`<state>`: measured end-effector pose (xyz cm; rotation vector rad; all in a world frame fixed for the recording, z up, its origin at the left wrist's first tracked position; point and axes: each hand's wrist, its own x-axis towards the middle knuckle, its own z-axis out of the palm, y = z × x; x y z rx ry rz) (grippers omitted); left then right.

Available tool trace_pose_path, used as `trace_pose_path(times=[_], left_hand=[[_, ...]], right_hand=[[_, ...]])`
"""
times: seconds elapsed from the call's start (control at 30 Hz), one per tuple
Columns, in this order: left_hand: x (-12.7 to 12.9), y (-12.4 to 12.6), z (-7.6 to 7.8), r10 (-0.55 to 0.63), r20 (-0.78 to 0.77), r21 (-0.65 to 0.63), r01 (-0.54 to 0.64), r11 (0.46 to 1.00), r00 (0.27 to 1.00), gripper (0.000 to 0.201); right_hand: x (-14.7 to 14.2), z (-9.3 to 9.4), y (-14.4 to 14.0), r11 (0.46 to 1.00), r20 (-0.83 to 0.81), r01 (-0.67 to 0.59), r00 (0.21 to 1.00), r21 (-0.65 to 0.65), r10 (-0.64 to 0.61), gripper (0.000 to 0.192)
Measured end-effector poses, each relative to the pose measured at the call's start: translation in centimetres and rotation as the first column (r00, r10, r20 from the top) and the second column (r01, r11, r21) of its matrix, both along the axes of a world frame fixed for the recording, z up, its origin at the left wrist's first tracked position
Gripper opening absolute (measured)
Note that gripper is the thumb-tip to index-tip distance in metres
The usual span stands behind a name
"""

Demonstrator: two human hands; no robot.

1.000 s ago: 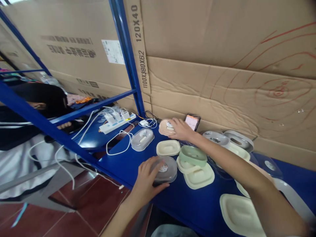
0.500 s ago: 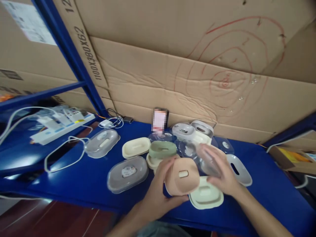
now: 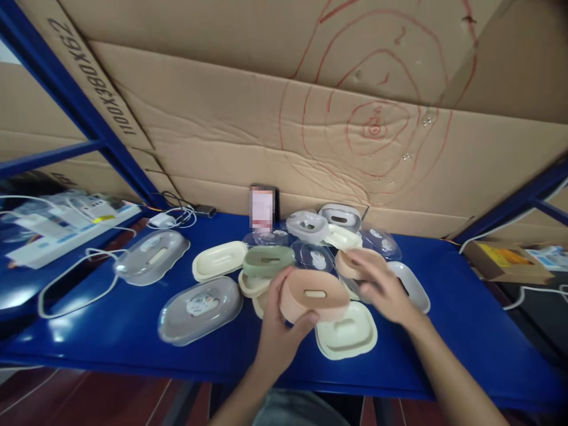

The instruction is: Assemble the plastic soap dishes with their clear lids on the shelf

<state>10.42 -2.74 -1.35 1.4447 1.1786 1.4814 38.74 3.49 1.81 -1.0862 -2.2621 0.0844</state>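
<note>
Near the front middle of a blue bench [image 3: 133, 331], the person's left hand [image 3: 277, 328] grips a pink oval dish [image 3: 314, 294], thumb on its near side and fingers wrapped around its left end. The dish is upside down, with a slot in its base facing up, and it is held just above the pile of dishes. The right hand [image 3: 381, 287] is blurred; its fingers are spread over a second pink piece [image 3: 350, 263] just to the right, but I cannot tell whether it grasps that piece or only touches it.

Directly below the held dish lies a cream oval dish [image 3: 346, 334] on the bench. To its left sits a green dish [image 3: 267, 260] stacked on cream ones, and beside that another cream dish [image 3: 219, 260]. A clear lid with a cartoon sticker [image 3: 199, 309] lies further left, near the bench's front edge, and a second clear lid [image 3: 151, 257] lies behind it. Behind the pile are grey dishes [image 3: 308, 225] and more clear lids. A phone [image 3: 262, 207] stands upright against the cardboard wall [image 3: 310, 148], which carries red scribbled rings. At far left, white cables [image 3: 66, 284] loop over the bench toward a power strip [image 3: 66, 228]. Blue shelf posts [image 3: 66, 94] frame the scene.
</note>
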Motion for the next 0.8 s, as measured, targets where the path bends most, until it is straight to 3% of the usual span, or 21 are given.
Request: trace_pose_path(times=[0.07,0.13,0.23,0.43,0.5,0.57,0.7,0.8], left_hand=[[0.6,0.0,0.3,-0.009,0.033,-0.006,0.009,1.0,0.999,0.083],[0.8,0.1,0.4,-0.029,0.056,-0.004,0.029,1.0,0.998,0.088],[0.7,0.3,0.3,-0.052,0.068,-0.002,0.052,0.999,0.996,0.094],[1.1,-0.1,-0.8,-0.051,0.002,0.059,0.051,0.997,0.999,0.105],[1.1,-0.3,-1.2,-0.07,-0.016,0.076,0.071,0.995,0.997,0.106],[0.9,-0.4,-1.4,-0.07,-0.063,0.092,0.076,0.993,0.996,0.101],[0.2,-0.4,-1.5,-0.038,-0.188,0.141,0.065,0.988,0.981,0.085],[-0.3,-0.6,-1.3,-0.024,-0.145,0.124,0.043,0.991,0.989,0.077]], right_hand=[[-2.7,0.8,-1.9,0.959,-0.029,-0.261,0.965,-0.11,0.259,0.055],[-4.4,1.2,-2.9,0.93,-0.094,-0.353,0.934,-0.105,0.344,0.042],[-4.9,1.1,-3.1,0.951,-0.146,-0.309,0.942,-0.015,0.304,0.035],[-4.5,0.6,-3.6,0.955,-0.098,-0.295,0.95,0.022,0.296,0.042],[-4.1,0.6,-3.6,0.97,-0.184,-0.238,0.952,0.054,0.244,0.032],[-3.3,0.6,-2.8,0.99,-0.202,-0.103,0.972,0.098,0.122,0.029],[-1.5,0.3,0.3,0.972,0.033,0.172,0.983,0.161,-0.18,0.036],[-1.6,0.1,1.1,0.959,0.103,0.229,0.963,0.17,-0.248,0.049]])
